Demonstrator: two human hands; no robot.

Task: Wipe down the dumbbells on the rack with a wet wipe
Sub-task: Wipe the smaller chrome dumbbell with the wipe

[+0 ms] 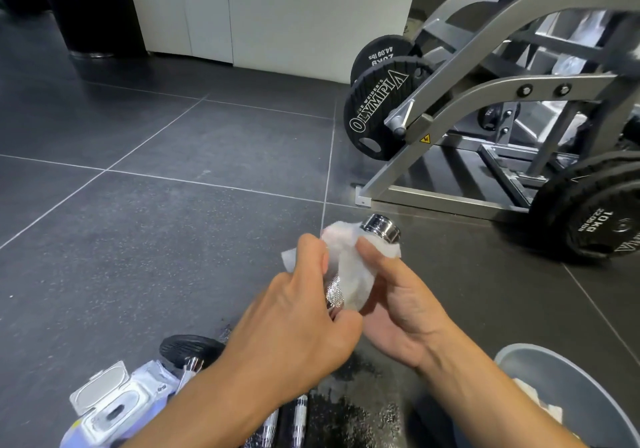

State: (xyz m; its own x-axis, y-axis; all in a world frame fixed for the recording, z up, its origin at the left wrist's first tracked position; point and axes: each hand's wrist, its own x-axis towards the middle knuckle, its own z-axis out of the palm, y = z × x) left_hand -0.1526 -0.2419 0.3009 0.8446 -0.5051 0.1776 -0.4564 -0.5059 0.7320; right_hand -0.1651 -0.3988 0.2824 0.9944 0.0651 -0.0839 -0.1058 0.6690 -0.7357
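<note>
Dumbbell point(379, 228), chrome, is held above the dark tiled floor point(166, 205), open to the left; a weight machine point(485, 108) stands far right. The left hand point(298, 326) grips its knurled handle; the right hand point(398, 309) presses a wet wipe point(349, 267) around it.

Gym floor. A grey steel plate-loaded machine point(485, 77) carries black Olympia weight plates point(377, 108), one marked 10 kg point(599, 226), over dark speckled rubber floor tiles point(156, 222); chrome dumbbell handles point(298, 416) lie below.
</note>
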